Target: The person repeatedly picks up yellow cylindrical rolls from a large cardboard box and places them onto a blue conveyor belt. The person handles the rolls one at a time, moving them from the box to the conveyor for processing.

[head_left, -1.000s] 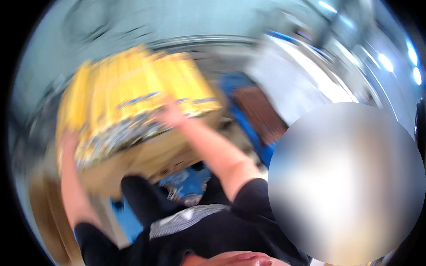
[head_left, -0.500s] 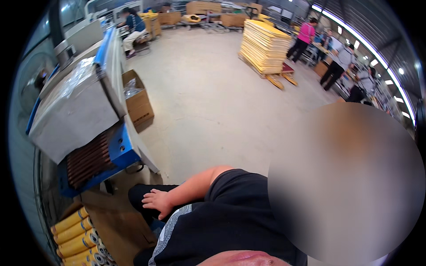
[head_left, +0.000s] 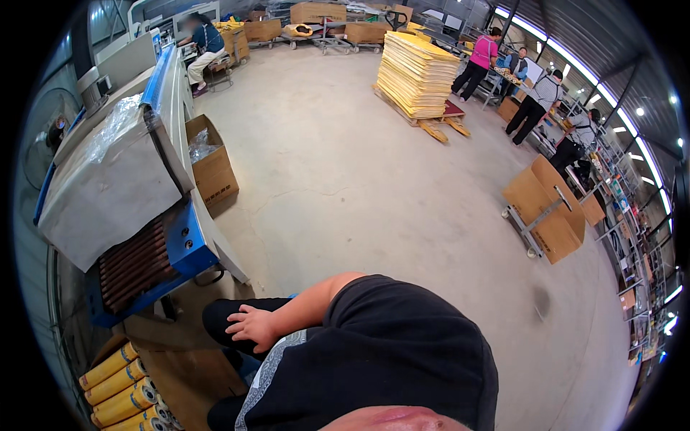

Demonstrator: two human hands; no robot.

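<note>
My right hand (head_left: 251,327) rests palm down on my dark-trousered thigh (head_left: 215,323), its fingers spread and nothing in them. The bare right forearm (head_left: 309,302) comes from the short sleeve of my black shirt (head_left: 402,345). My left hand is out of the picture. Nearest to the right hand, at the lower left, is a cardboard box (head_left: 190,370) beside my legs. Yellow rolls with round, dark-centred ends (head_left: 122,384) are stacked in it, lying on their sides.
A blue-framed machine with brown rollers (head_left: 136,266) and a white cover stands at left. Beyond it is an open carton (head_left: 212,169). Stacked yellow sheets (head_left: 417,75) sit on a pallet jack, and a wheeled cart carries cardboard (head_left: 546,208). Several people work at the back.
The large blurred round patch at right is gone, uncovering the cardboard cart and shelving. The surroundings have shifted slightly left in view. My right hand stays on my thigh.
</note>
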